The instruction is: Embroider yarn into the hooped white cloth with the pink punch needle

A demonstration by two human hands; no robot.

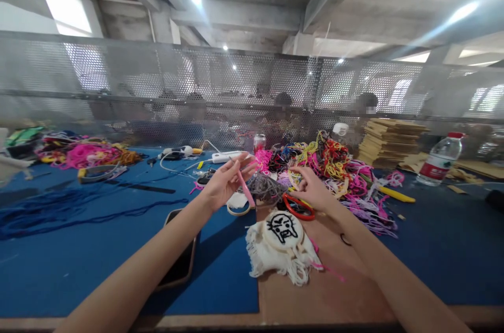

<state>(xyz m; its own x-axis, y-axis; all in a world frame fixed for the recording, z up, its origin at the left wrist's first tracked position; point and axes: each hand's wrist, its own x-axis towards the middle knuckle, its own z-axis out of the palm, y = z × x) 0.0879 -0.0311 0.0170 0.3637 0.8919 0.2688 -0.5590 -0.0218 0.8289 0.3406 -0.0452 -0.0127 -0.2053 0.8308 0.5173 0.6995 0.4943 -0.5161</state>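
Note:
My left hand [225,181] is closed around a pink pen-shaped punch needle [246,191], its handle slanting down to the right. My right hand [313,188] hovers just over a red-orange looped handle [300,213], which looks like scissors; its thumb and forefinger are apart, and I make out nothing between them. Below the hands lies a wooden hoop [268,238] with white frayed cloth [255,257], bearing a black stitched animal face [282,228]. A second, smaller hoop [239,212] with white cloth rests under the punch needle.
Tangled coloured yarn [334,157] heaps up behind my right hand. Blue yarn [59,207] and a phone [177,257] lie on the left. A water bottle [440,160], stacked cardboard [388,144] and a yellow utility knife [397,195] are at right. A perforated screen [244,81] borders the table.

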